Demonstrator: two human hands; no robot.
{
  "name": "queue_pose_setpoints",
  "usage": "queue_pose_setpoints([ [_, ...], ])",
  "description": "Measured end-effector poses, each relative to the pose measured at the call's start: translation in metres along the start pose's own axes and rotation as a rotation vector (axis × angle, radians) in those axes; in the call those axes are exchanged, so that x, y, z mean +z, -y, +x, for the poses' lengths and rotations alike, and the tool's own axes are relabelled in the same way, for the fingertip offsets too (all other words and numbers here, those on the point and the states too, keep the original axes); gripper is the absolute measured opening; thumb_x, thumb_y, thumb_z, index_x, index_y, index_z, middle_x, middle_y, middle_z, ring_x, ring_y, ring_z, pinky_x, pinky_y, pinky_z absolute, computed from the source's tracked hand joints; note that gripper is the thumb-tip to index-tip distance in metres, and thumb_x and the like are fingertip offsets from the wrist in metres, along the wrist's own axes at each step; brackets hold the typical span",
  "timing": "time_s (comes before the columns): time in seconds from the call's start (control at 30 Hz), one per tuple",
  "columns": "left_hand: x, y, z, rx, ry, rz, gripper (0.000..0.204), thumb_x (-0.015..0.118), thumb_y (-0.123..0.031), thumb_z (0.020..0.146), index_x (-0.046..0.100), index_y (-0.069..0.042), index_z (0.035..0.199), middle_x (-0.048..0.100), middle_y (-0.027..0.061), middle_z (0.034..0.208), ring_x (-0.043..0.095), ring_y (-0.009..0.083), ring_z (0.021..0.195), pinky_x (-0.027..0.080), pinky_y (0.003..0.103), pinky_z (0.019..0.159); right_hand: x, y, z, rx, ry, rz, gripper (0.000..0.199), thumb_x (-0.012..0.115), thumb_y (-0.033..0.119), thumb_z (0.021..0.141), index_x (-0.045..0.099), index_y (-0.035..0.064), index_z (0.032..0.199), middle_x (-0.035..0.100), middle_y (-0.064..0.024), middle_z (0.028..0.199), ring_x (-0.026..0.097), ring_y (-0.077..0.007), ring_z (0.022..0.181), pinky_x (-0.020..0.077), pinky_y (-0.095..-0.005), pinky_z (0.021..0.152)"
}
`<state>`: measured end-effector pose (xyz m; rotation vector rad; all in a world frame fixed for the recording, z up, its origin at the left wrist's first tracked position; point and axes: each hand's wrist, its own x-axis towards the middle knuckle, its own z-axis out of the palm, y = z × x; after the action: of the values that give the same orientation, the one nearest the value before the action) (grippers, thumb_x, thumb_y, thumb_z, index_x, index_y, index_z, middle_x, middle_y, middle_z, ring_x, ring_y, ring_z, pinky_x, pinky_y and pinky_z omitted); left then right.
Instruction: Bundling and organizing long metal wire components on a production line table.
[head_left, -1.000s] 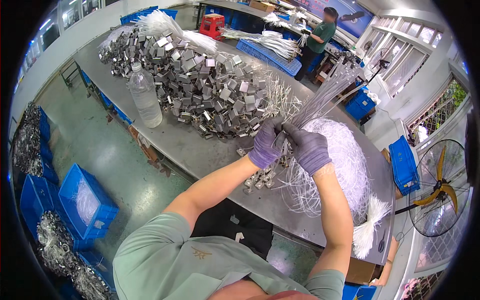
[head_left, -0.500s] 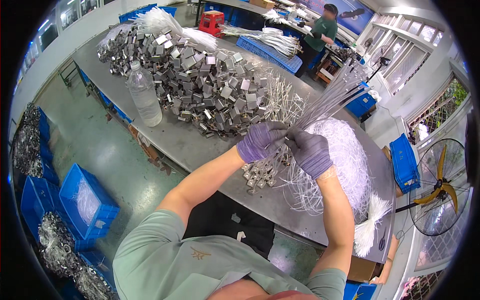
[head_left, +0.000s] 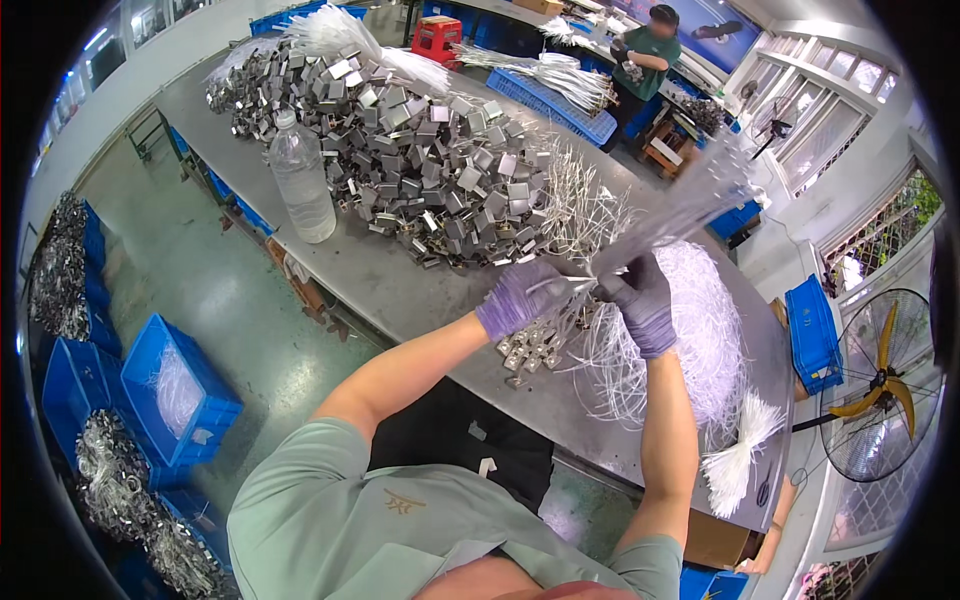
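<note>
In my right hand [head_left: 640, 300], gloved in grey-purple, is a bundle of long thin strands [head_left: 680, 205]. Its upper part fans out to the upper right and is smeared by motion. Small metal end pieces [head_left: 530, 348] show below my hands, over the table. My left hand [head_left: 525, 297], in a purple glove, is pinched closed beside the bundle, on what looks like a thin pale strip [head_left: 579, 284]. Loose clear strands [head_left: 700, 340] lie in a big tangled heap just right of my right hand.
A large pile of grey metal pieces [head_left: 430, 180] covers the table's middle. Near its left edge stands a clear bottle [head_left: 303, 190]. A white strand bundle [head_left: 742, 455] lies at the right edge, near a fan [head_left: 880, 385]. Blue bins [head_left: 205, 400] stand on the floor; a co-worker [head_left: 650, 60] stands behind.
My left hand has drawn slightly away from my right, and a pale strip shows between them. The bundle's upper end has swung and blurred. My view has shifted slightly.
</note>
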<state>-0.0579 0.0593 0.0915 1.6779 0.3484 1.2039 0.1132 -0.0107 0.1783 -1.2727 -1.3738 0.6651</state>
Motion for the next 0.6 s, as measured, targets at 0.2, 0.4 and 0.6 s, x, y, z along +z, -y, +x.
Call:
queue_pose_setpoints([
  [0.2, 0.007, -0.004, -0.028, 0.096, 0.038, 0.018, 0.028, 0.060, -0.026, 0.088, 0.061, -0.003, 0.104, 0.061, 0.0103, 0.099, 0.058, 0.0227, 0.098, 0.046, 0.034, 0.086, 0.001, 0.025, -0.026, 0.111, -0.096, -0.212, 0.033, 0.071, 0.019, 0.079, 0.061, -0.0039, 0.101, 0.066, -0.0090, 0.081, 0.060, -0.0134, 0.056, 0.0497, -0.0245, 0.053],
  [0.4, -0.030, 0.013, -0.073, -0.156, -0.109, 0.150, 0.026, 0.058, -0.022, 0.087, 0.064, 0.000, 0.099, 0.066, 0.0111, 0.092, 0.062, 0.0204, 0.086, 0.048, 0.031, 0.078, -0.042, 0.076, -0.071, 0.013, -0.284, -0.223, 0.035, 0.063, 0.022, 0.085, 0.059, -0.0064, 0.105, 0.067, -0.0161, 0.090, 0.057, -0.0126, 0.056, 0.0463, -0.0245, 0.054],
  [0.6, -0.035, 0.013, -0.097, -0.348, -0.031, 0.054, 0.027, 0.058, -0.020, 0.087, 0.063, 0.002, 0.102, 0.066, 0.0098, 0.090, 0.061, 0.0148, 0.080, 0.049, 0.029, 0.073, -0.136, 0.110, -0.171, -0.372, -0.472, -0.654, 0.030, 0.052, 0.013, 0.090, 0.058, -0.0095, 0.109, 0.066, -0.0237, 0.095, 0.051, -0.0133, 0.050, 0.0421, -0.0241, 0.051],
])
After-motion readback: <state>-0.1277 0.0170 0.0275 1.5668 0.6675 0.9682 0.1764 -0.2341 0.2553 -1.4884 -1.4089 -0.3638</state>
